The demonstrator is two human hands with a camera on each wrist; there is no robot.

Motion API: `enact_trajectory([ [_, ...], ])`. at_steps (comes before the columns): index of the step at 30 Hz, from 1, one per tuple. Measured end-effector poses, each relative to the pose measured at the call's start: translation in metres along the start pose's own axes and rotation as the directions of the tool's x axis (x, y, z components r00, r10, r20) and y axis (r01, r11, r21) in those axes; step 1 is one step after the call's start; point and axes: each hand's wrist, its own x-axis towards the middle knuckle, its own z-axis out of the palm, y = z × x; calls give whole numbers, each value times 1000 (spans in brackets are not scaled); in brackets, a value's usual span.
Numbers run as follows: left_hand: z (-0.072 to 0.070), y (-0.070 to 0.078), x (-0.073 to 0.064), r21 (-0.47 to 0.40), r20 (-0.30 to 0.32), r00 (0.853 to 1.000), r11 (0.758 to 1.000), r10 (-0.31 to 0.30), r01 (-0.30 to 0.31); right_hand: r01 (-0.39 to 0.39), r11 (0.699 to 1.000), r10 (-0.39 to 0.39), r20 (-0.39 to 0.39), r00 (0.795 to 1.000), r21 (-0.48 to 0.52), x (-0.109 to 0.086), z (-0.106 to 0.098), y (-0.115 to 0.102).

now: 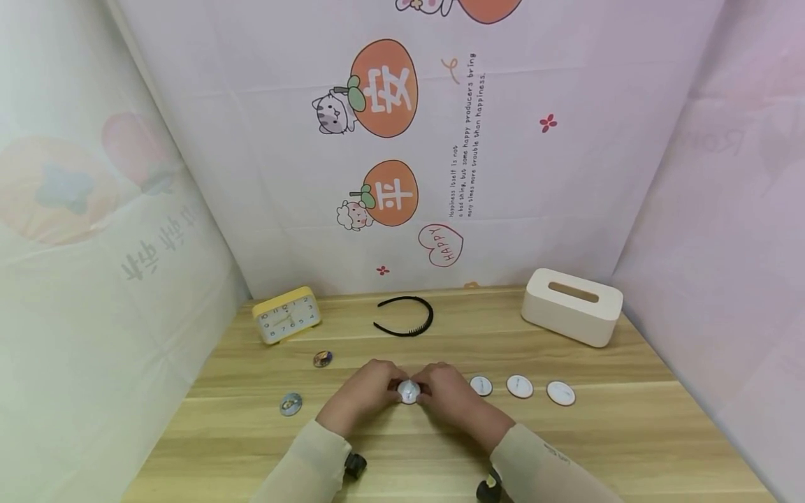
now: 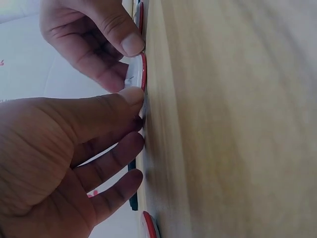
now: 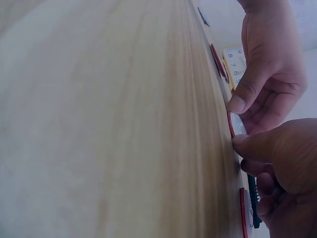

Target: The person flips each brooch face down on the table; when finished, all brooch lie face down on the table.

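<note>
Both hands meet at the middle of the wooden table over one round badge, which has a whitish face and a red rim. My left hand pinches its left edge between thumb and fingers. From the opposite side, my right hand pinches the right edge. In the left wrist view, the thumb tips sit on the pale face of the badge, close against the tabletop, while the left hand's other fingers spread loosely. The fingertips beneath the badge are partly hidden.
Right of the hands lie three white round badges in a row. Two picture-faced badges lie to the left. Farther back are a yellow alarm clock, a black headband and a cream tissue box. Printed cloth hangs around the table.
</note>
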Motion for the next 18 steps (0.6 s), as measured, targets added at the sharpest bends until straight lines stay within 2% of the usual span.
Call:
enact_trajectory([
  [7, -1, 1, -1, 34, 1, 1000, 999, -4, 4, 33, 999, -32, 23, 999, -41, 0, -1, -2],
  [13, 0, 0, -4, -12, -4, 1000, 1000, -20, 20, 18, 999, -18, 27, 999, -32, 0, -1, -2],
  [18, -4, -6, -14, -12, -30, 999, 999, -42, 42, 3, 1000, -2, 28, 1000, -28, 0, -1, -2],
])
